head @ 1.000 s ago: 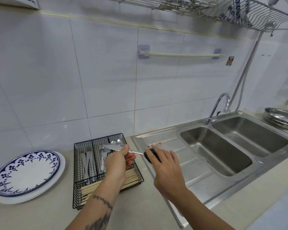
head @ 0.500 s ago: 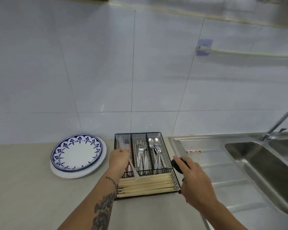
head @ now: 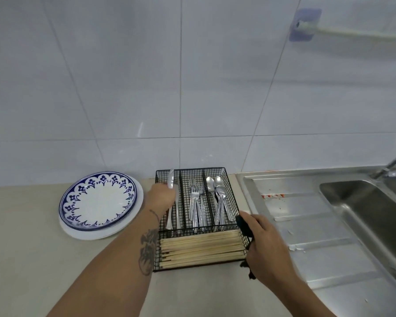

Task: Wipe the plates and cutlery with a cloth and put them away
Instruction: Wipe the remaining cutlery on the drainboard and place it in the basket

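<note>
Since half a second ago our left hand (head: 161, 197) has carried the knife (head: 171, 181) further over the wire caddy (head: 224, 171); its blade now tips above the far end of the left compartment rather than lying across the near side, and the head has dropped closer to the counter. Head view, the only one: left hand holds the knife by its handle, fingers closed round it, blade pointing to the caddy's far edge. Other knives (head: 177, 211) lie in that compartment, forks (head: 197, 202) in the middle one, spoons (head: 216, 193) in the right, chopsticks (head: 199, 248) across the near section. Right hand (head: 264, 245) sits at the caddy's near right corner, fingers curled on a dark cloth (head: 244, 227). Plates (head: 98, 200) are stacked on the counter (head: 32, 259) just left of the caddy, a blue-patterned one on top. Sink drainboard (head: 306, 213) lies right of the caddy. Handling, as we judge it: the knife is stiff, light, smooth steel, likely slick after wiping; best held at the handle and laid flat alongside the others. The plates look heavier and breakable; take them at the rim with both hands.
</note>
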